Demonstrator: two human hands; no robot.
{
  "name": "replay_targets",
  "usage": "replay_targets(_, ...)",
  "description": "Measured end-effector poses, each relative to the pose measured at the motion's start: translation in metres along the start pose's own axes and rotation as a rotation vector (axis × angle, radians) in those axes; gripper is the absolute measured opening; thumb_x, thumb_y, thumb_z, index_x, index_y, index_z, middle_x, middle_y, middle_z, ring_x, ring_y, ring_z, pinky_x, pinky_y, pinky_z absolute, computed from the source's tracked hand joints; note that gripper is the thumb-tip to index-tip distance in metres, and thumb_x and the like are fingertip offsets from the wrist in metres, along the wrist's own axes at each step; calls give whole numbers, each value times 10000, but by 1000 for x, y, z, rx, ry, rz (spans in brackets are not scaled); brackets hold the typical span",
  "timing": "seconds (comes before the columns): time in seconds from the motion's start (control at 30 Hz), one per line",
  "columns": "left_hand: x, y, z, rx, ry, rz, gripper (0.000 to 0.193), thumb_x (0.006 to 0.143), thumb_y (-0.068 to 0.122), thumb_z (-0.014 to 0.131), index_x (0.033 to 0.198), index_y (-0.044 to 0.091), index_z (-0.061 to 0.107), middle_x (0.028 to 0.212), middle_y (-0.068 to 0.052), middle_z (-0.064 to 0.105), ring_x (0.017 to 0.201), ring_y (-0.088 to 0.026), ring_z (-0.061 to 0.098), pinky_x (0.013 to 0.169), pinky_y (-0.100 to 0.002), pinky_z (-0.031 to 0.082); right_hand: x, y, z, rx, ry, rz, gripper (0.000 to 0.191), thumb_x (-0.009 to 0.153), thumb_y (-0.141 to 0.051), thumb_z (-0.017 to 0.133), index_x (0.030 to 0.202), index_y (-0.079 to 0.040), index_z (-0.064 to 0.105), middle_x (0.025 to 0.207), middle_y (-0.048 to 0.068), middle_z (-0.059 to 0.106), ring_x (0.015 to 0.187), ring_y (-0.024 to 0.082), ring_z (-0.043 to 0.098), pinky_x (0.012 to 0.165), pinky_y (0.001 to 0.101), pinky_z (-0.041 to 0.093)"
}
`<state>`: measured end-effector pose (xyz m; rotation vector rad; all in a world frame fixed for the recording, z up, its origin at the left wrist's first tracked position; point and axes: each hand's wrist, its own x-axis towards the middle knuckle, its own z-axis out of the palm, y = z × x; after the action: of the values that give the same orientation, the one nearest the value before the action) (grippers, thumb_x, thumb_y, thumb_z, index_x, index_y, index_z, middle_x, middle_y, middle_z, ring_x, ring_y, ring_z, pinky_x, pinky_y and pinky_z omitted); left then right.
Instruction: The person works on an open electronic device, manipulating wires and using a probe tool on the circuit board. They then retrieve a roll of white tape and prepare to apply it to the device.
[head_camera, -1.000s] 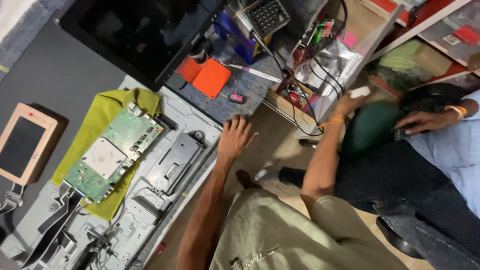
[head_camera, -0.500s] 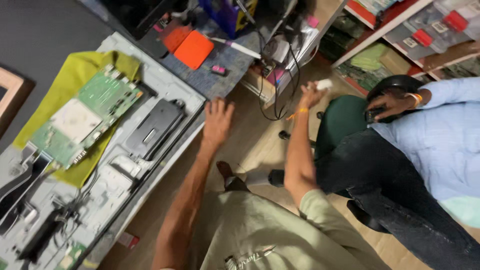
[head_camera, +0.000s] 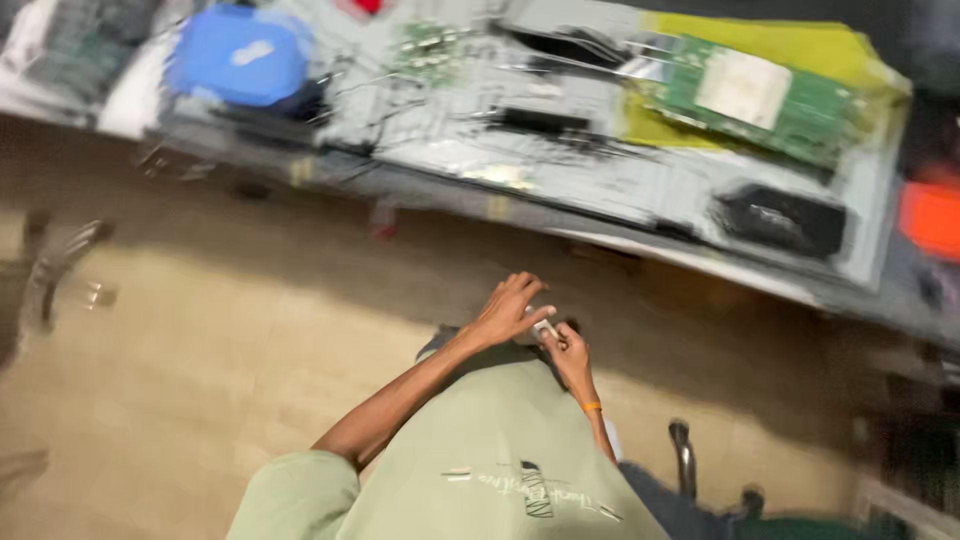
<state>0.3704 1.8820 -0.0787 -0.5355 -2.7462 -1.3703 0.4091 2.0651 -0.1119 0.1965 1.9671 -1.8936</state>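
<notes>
White and small, a blurred object sits between both hands, low in the middle of the view, above the person's lap. The left hand has its fingers spread and bent, the tips touching the object. The right hand pinches it from five o'clock, fingers curled close; an orange band circles that wrist. A soft green shirt lies below. At twelve o'clock stands a grey metal table; at one o'clock a flat green circuit board on yellow cloth; at eleven o'clock a rounded blue box.
</notes>
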Motion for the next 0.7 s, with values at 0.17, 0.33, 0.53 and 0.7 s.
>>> replay_targets(0.17,-107,-51,-105,-500,228,-344,326,1014,352,686,1099,38,714,1010,-60,665,951,-168,616,828,-335,494,39,-53,121,-311,-429,-255,207,966,-252,713,921,-49,710,779,-61,602,687,16,489,596,214,415)
replay_targets(0.33,-199,-82,-223,-1175,451,-542,238,932,278,743,1063,83,708,934,35,629,847,-64,542,729,-260,437,81,-80,252,-174,-787,-160,235,915,-269,753,890,-42,699,711,-62,593,642,23,497,560,220,383)
replay_targets(0.53,-262,-105,-327,-697,854,-509,237,922,243,754,959,24,671,995,21,655,907,-74,577,785,-277,475,126,-119,426,-412,-1190,-250,237,892,-214,828,893,-11,706,690,-50,550,642,37,431,556,237,339)
replay_targets(0.7,-299,-170,-418,-425,1066,-661,219,930,206,761,961,5,681,891,-20,619,852,-109,564,760,-306,483,142,-173,595,-516,-1366,-525,303,824,-190,867,1011,-15,706,803,-4,576,657,56,444,565,231,366)
